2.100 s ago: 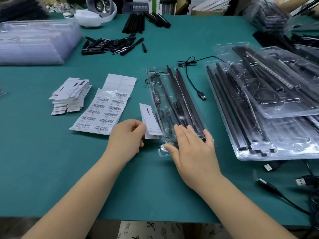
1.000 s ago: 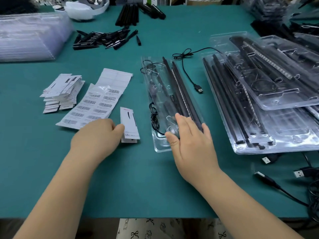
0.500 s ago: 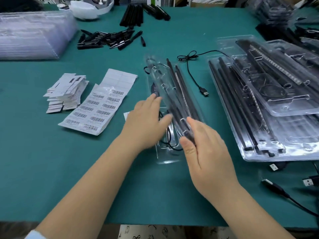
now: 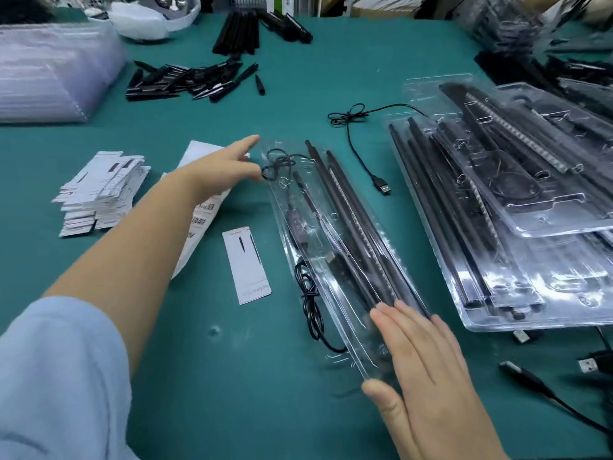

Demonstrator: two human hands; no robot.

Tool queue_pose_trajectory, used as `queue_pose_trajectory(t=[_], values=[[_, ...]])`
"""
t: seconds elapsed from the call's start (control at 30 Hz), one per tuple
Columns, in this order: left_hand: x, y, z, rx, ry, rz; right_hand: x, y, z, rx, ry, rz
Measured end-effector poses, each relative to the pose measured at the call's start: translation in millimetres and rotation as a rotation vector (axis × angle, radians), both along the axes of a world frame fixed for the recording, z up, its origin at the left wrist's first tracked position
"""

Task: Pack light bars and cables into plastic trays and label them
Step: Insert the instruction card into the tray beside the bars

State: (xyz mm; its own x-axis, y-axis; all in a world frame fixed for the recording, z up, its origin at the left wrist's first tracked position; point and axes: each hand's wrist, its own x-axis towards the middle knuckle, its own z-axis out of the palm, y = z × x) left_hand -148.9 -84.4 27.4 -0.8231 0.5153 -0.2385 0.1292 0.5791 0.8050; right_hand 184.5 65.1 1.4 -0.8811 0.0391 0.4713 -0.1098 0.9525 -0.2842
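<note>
Light bars (image 4: 351, 227), black and slim, lie lengthwise in a clear plastic tray (image 4: 335, 260) set at a slant near the middle of a green bench (image 4: 331, 68), with a black cable (image 4: 310, 303) spilling over the tray's near left edge. The person's right hand (image 4: 428, 376) lies flat on the tray's near end, fingers straight and together, thumb at the tray's corner. The left hand (image 4: 225, 164) reaches to the far left corner of the tray, forefinger stretched out; it touches a loop of cable there, though whether the other fingers pinch it cannot be told. A white label card (image 4: 247, 265) lies on the bench just left of the tray, beside a sheet of barcode stickers (image 4: 202, 210) partly hidden under the left forearm. Further left sits a pile of white cards (image 4: 99, 190). A loose USB cable (image 4: 365, 141) lies beyond the tray, and filled trays (image 4: 497, 210) are stacked at the right. Small black parts (image 4: 189, 81) are scattered at the far side.
</note>
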Motion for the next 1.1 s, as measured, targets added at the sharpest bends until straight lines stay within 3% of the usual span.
queue_pose_trajectory(t=[0.1,0.27,0.47,0.67,1.1], values=[[-6.0,1.5,4.4,0.145,0.019,0.118,1.2,-0.4,-1.7,-0.048,0.009,0.012],[-7.4,3.6,1.0,0.189,0.044,0.114,3.3,-0.2,-4.4,-0.124,0.011,0.006],[-13.8,-6.9,-4.6,0.029,0.097,-0.009,1.5,-2.4,-6.1,-0.178,0.023,-0.022],[-23.9,-19.2,-13.1,0.028,0.024,-0.116,4.1,2.3,-4.4,-0.294,0.014,-0.008],[-20.2,-5.4,-17.8,-0.003,0.046,-0.067,2.3,2.8,-8.0,-0.317,0.027,-0.023]])
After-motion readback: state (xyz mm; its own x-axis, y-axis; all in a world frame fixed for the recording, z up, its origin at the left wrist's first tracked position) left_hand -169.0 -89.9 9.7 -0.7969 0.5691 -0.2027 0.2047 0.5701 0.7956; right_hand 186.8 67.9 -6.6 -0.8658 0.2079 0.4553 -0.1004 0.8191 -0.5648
